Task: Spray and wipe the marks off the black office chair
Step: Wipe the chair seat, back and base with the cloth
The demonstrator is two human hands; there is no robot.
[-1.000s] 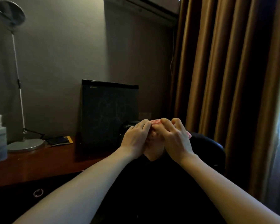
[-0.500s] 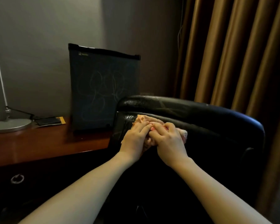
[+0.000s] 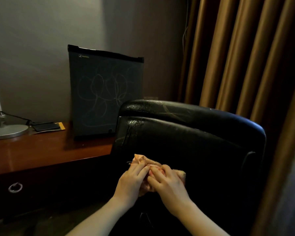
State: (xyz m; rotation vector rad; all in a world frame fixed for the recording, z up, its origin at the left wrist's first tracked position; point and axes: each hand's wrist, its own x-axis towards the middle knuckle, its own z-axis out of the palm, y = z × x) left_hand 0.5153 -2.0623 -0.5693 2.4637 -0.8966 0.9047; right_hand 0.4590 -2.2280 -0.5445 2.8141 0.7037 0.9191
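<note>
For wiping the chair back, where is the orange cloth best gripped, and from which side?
Grip the orange cloth at its bunched middle, from the near side, where the left hand and right hand hold it. It is crumpled against the chair back, so only its front is reachable; loose edges may fold.

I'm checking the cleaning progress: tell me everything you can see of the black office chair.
The black office chair shows its backrest: glossy, leather-like, with a padded roll across the top above a seam. Wet-looking droplets glisten at its upper left, and faint streaks cross the top roll. It stands beside the wooden desk, in front of brown curtains. The left hand and right hand hold a bunched orange-pink cloth against its lower middle.
</note>
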